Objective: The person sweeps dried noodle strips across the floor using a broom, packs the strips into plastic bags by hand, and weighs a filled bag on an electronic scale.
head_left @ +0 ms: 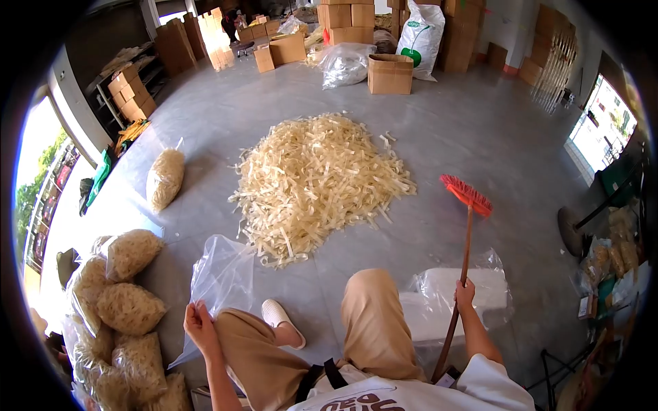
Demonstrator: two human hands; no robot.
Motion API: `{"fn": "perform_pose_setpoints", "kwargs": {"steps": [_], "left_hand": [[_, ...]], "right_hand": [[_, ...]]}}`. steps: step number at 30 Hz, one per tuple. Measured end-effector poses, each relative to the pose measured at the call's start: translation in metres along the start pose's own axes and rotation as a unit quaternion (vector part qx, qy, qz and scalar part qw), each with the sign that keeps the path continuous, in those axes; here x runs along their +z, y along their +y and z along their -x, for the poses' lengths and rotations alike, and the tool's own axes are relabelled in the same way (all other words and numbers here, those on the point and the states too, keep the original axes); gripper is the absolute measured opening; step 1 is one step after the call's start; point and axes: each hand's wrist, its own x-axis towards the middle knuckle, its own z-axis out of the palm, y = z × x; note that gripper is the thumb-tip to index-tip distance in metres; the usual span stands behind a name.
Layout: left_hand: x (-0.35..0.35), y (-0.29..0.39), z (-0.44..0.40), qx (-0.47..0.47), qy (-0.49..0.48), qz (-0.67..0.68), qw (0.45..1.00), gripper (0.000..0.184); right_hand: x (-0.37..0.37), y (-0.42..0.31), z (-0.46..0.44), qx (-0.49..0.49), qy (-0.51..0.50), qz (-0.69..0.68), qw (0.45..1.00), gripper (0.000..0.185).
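My left hand (200, 327) is closed on the edge of a clear plastic bag (223, 268), which hangs thin and crumpled beside my left knee. My right hand (465, 293) wraps round the wooden handle of a broom (467, 257). The broom's red bristle head (467, 195) points away from me, to the right of the pile. A large heap of pale yellow, ribbon-like strips (322, 181) lies on the floor in front of my feet. Several filled bags of strips (130, 309) are stacked to my left.
One filled bag (166, 179) stands alone left of the heap. White plastic packs (452, 301) lie by my right leg. At the back are an open cardboard box (390, 74), a white sack (420, 40) and stacked cartons (348, 24). A dark stand (572, 229) is at the right.
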Motion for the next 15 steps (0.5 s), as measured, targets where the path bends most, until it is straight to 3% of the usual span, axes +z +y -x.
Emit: {"fn": "perform_pose_setpoints", "kwargs": {"steps": [6, 9, 11, 12, 14, 15], "left_hand": [[0.004, 0.0, -0.002, -0.006, -0.006, -0.006, 1.0, 0.019], [0.005, 0.001, -0.002, 0.0, -0.008, -0.024, 1.0, 0.019], [0.004, -0.002, -0.002, 0.006, -0.004, -0.043, 0.999, 0.019], [0.003, -0.004, -0.003, 0.007, -0.005, -0.044, 0.999, 0.018], [0.003, -0.006, -0.003, 0.008, -0.004, -0.044, 0.999, 0.017], [0.005, -0.003, -0.003, 0.006, -0.004, -0.035, 0.999, 0.016]], "right_hand": [[0.038, -0.048, -0.055, -0.001, -0.044, 0.013, 0.999, 0.014], [0.061, -0.089, -0.086, 0.034, -0.103, -0.047, 0.993, 0.014], [0.08, -0.11, -0.095, 0.133, -0.148, -0.26, 0.945, 0.011], [0.086, -0.114, -0.092, 0.132, -0.148, -0.26, 0.945, 0.011], [0.1, -0.12, -0.083, 0.154, -0.244, -0.203, 0.936, 0.01], [0.11, -0.117, -0.074, 0.134, -0.229, -0.157, 0.951, 0.01]]}}
